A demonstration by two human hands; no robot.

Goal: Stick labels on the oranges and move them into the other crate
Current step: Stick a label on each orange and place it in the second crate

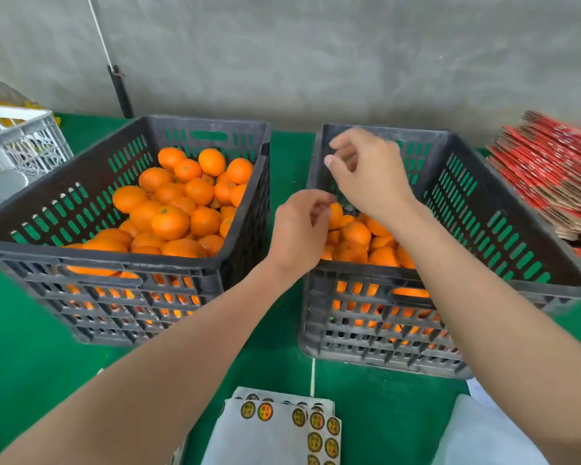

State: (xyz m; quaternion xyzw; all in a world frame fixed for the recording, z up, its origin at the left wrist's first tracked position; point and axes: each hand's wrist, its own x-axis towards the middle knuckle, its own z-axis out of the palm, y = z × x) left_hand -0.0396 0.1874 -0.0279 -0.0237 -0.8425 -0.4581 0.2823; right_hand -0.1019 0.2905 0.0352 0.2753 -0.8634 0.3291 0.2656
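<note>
Head view: our left hand (299,229) gripped an orange (335,214) in the right-edge crate (503,226), likely depositing it; whether the fingers of our right hand (366,169) held anything, we could not tell.

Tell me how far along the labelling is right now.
Done: a small pile of oranges sits in the right crate. In hand: the left hand seems to hold an orange over it, right hand just above. Remaining: the left crate is heaped full; label sheets wait nearby.
</note>
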